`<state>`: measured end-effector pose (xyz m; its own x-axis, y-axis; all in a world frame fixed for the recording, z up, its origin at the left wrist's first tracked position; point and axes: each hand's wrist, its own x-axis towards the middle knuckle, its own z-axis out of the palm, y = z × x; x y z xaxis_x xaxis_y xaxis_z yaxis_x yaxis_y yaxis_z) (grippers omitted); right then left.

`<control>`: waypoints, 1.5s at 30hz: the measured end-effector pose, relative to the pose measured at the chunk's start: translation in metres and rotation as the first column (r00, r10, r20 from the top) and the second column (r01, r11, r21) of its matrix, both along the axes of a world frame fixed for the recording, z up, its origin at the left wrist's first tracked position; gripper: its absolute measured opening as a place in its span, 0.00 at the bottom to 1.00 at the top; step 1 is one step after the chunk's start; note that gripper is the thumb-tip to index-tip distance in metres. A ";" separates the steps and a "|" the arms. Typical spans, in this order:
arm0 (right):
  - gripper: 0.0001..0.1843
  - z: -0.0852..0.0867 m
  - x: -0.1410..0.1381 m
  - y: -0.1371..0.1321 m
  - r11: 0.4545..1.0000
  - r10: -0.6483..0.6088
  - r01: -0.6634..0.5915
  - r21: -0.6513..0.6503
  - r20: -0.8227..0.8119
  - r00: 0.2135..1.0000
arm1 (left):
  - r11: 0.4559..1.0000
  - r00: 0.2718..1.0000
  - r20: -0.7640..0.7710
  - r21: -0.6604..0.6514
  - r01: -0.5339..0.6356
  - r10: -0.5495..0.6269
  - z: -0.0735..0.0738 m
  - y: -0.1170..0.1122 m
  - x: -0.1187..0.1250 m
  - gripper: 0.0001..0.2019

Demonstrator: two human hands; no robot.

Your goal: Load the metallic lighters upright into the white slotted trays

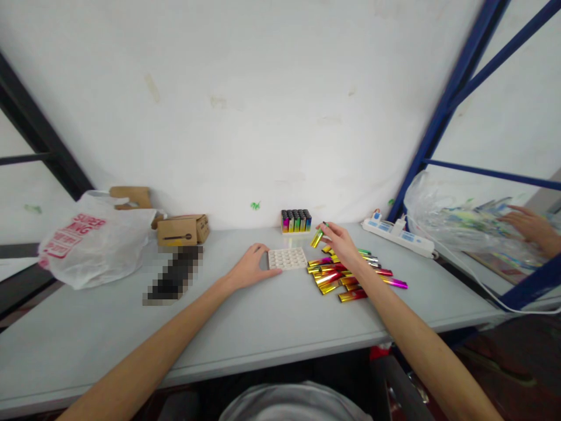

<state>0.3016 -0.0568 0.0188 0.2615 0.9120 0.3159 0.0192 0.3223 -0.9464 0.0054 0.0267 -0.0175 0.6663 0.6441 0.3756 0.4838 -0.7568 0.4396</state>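
Note:
My left hand [249,269] grips the left end of a white tray [288,259] with rows of round holes, the thumb along its front edge and the fingers at its back corner. The tray lies flat and its holes look unfilled. In my right hand [340,244] a shiny gold and green lighter [316,237] is pinched, tilted, above the table to the right of the tray. Beneath that hand and forearm spreads a loose pile of metallic lighters [328,279] in gold, red, purple and green, partly hidden by the arm. Behind the tray stands a block of upright lighters [296,221] in a holder.
A white power strip [398,237] with a cable lies at the right rear. On the left are a cardboard box [182,231], a white plastic bag [96,240] and a blurred-out dark object [175,275]. Beyond the blue frame [438,128], another person's hand [528,225] touches clear plastic.

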 end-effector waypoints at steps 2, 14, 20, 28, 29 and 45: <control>0.24 0.007 -0.012 0.000 0.998 0.068 -0.065 0.020 -0.180 0.981 | 1.000 1.000 -0.001 0.000 0.001 -0.001 -0.001 0.000 0.000 0.32; 0.29 0.015 -0.068 0.011 0.980 0.091 -0.105 -0.170 -0.089 0.992 | 0.999 1.000 0.001 0.030 0.015 -0.015 -0.004 0.000 -0.001 0.32; 0.26 -0.007 -0.068 0.008 0.984 -0.128 0.167 -0.060 0.408 0.904 | 1.000 1.000 -0.002 0.017 0.004 -0.004 0.001 -0.004 0.000 0.31; 0.22 -0.010 -0.066 0.005 0.980 -0.155 0.200 -0.025 0.536 0.830 | 1.000 1.000 -0.011 -0.002 0.010 -0.010 0.003 -0.006 0.001 0.30; 0.23 -0.009 -0.066 0.005 0.984 -0.136 0.175 -0.023 0.533 0.835 | 1.000 1.000 -0.008 -0.004 0.011 -0.011 0.003 -0.006 0.001 0.30; 0.25 0.006 -0.075 0.018 0.990 -0.048 -0.074 0.119 0.786 0.617 | 0.999 0.999 0.017 -0.039 -0.029 0.030 -0.003 -0.007 0.000 0.36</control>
<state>0.2267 -0.0392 0.0252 -0.1536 0.8489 0.5058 0.7298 0.4426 -0.5211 0.0057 0.0197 -0.0205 0.6404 0.6777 0.3614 0.4976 -0.7245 0.4769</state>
